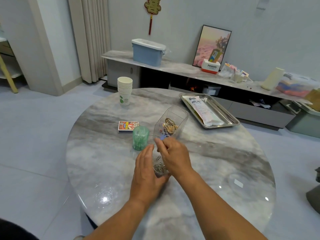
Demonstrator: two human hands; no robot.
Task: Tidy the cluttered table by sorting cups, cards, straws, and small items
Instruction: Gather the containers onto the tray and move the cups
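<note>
Clear, light, slippery paperclip container point(160, 168) on the tabletop point(216, 161): your left hand point(147, 172) cups its wall with straight fingers; your right hand point(174, 155) pinches over its opening. Support its sides.

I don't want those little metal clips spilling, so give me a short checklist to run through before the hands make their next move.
1. Small clear container of metal clips is steadied: ok, the left hand cups its side.
2. Right hand has a firm pinch on a clip: cannot tell, its fingertips are hidden.
3. Ribbed clear box is within reach: ok, just beyond the right hand.
4. Green cup is upright and apart from the hands: ok.
5. Card box is out of the path: ok, it lies behind the green cup.
</note>
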